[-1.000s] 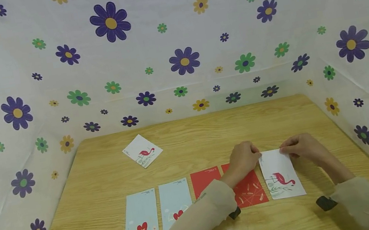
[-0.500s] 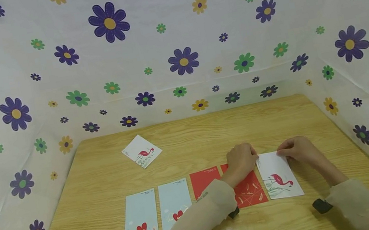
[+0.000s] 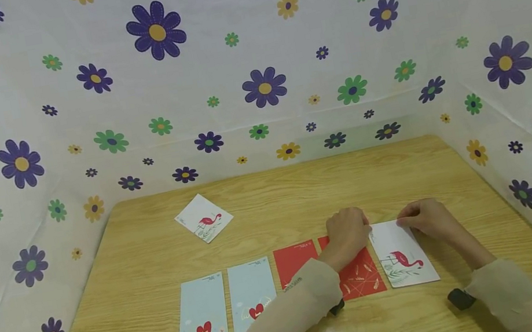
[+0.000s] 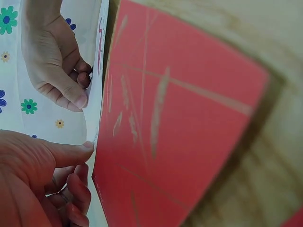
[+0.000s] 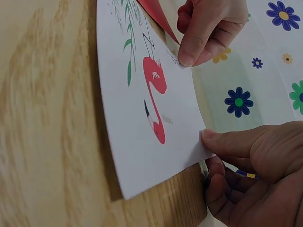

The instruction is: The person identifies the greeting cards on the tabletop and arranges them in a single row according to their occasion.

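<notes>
A white card with a red flamingo and green leaves (image 3: 400, 249) lies at the right end of a row of cards. My left hand (image 3: 348, 234) pinches its far left corner between thumb and fingers, the forearm crossing over the red cards. At the far right corner, my right hand (image 3: 428, 218) pinches the same card; the right wrist view shows the thumb on top and curled fingers beneath the edge. Just left of it lies a red card with gold feather marks (image 3: 361, 279), partly covered by the left hand.
Another red card (image 3: 294, 258) is half hidden by the left sleeve (image 3: 291, 314). Two pale blue cards with red hearts, one at the left end (image 3: 199, 303) and its neighbour (image 3: 250, 280), continue the row. A second flamingo card (image 3: 200, 212) lies turned diagonally farther back. Flowered cloth (image 3: 216, 121) encloses the wooden table (image 3: 128, 259).
Both hands have shifted slightly left with the far edge of the flamingo card, which sits closer to the red card. The other cards stay put.
</notes>
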A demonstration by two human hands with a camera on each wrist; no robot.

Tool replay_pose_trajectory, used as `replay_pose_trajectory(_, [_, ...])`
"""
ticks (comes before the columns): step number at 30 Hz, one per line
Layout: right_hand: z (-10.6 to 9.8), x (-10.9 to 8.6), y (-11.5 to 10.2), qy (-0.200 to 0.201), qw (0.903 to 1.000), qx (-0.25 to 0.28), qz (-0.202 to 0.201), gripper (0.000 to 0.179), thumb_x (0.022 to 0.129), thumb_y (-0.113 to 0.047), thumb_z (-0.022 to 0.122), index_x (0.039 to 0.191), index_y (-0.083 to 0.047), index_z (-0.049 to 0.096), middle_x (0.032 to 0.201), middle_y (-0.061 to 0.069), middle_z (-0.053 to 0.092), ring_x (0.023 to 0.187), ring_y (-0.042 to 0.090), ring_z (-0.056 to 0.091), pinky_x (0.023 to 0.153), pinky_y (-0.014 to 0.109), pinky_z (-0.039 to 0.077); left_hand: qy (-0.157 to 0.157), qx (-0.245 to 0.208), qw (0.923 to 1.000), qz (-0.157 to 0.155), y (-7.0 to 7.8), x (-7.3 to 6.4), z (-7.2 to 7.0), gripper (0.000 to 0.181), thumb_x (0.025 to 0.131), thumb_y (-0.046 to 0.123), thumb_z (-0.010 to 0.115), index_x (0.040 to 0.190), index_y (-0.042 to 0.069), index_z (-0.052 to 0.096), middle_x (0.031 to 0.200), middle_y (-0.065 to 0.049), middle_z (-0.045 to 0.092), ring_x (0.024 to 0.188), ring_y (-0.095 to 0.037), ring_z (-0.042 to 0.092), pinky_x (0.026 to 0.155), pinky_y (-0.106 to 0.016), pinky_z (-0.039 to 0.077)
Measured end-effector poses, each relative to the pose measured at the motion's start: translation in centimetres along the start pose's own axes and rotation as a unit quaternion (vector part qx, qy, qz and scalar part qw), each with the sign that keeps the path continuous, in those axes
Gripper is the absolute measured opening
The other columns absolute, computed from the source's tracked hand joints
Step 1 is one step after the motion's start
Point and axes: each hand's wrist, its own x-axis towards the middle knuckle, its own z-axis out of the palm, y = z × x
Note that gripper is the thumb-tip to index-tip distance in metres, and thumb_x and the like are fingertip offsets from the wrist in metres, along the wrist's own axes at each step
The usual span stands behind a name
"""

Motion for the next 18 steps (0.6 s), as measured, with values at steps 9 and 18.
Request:
replay_pose_trajectory(9, [0.54,0.21,0.15,0.013,0.9994,-0.023,-0.02,0.015,0.095,-0.009,0.073,0.102,0.005,0.073,0.092,0.012,0.069,0.082,0.025,0.055,0.065,0.029,0.045,-0.013,0.014,0.9998,-0.01,0.03,0.07,0.1,0.012,0.093,0.029,0.079,0.086,0.019,0.08,0.077,0.008,0.069,0.064,-0.009,0.056,0.059,-0.025,0.044])
replay_pose_trajectory(18, [0.68,0.11,0.07,0.024,0.9991,-0.029,-0.022,0.014,0.094,-0.008,0.074,0.101,0.005,0.073,0.091,0.013,0.07,0.081,0.025,0.056,0.067,0.032,0.046,-0.041,0.025,0.9982,-0.036,0.35,0.29,-0.09,0.015,0.093,0.033,0.08,0.087,0.019,0.082,0.076,0.007,0.069,0.064,-0.009,0.057,0.059,-0.026,0.046])
